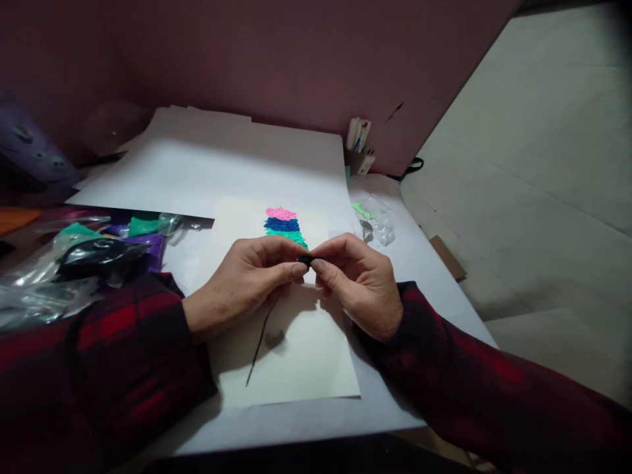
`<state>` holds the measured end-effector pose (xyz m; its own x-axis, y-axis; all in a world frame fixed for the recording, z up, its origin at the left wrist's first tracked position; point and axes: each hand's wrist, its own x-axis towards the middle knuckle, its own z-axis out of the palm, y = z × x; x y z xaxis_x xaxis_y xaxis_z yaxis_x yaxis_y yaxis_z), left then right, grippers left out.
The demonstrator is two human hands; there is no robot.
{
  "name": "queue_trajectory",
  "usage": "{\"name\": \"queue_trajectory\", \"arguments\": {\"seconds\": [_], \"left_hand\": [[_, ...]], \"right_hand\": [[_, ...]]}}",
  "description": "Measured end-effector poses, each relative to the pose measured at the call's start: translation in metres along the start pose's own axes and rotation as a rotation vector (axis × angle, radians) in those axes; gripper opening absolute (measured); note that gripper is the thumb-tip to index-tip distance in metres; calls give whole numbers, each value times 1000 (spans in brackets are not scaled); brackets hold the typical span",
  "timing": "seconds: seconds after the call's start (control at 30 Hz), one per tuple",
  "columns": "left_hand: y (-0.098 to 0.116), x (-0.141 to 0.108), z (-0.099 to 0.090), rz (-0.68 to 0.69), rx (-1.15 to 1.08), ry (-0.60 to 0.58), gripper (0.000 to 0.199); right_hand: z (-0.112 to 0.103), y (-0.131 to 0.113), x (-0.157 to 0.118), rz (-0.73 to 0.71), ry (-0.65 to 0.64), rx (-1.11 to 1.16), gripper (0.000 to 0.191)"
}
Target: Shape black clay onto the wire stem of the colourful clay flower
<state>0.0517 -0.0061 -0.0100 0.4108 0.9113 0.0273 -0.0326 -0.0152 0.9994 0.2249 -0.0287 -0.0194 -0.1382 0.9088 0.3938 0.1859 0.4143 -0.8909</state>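
Between the fingertips of both hands is a small black lump (306, 261) that looks like soft modelling clay. My left hand (254, 270) pinches it from the left, thumb and forefinger closed. From the other side my right hand (358, 280) pinches it the same way. Both hands are above a cream sheet of paper (306, 362). On that sheet, beyond the fingers, lie textured bands of pink (281, 214), dark blue (282, 225) and turquoise (286, 237); the hands hide what lies nearer. A thin dark line (259, 345) runs down the sheet beside a grey smudge (274, 338).
Plastic bags with black (101, 257), green and purple material crowd the left side. Large white sheets (247, 158) lie at the back against the wall. A holder with pens (359, 141) stands back right, near a crumpled clear bag (382, 227). The table's right edge drops to a tiled floor.
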Motion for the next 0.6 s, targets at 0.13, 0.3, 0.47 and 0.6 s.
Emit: {"name": "queue_trajectory", "arguments": {"seconds": [0.13, 0.3, 0.47, 0.6], "left_hand": [[2, 0, 1, -6, 6, 39, 10], [3, -1, 1, -4, 17, 40, 8], [1, -1, 2, 24, 11, 39, 11], [0, 1, 2, 50, -24, 104, 12]], "right_hand": [[0, 1, -1, -10, -22, 0, 7], [0, 5, 0, -26, -14, -10, 10], [1, 5, 0, -3, 5, -9, 8], [2, 3, 0, 46, 106, -31, 7]]}}
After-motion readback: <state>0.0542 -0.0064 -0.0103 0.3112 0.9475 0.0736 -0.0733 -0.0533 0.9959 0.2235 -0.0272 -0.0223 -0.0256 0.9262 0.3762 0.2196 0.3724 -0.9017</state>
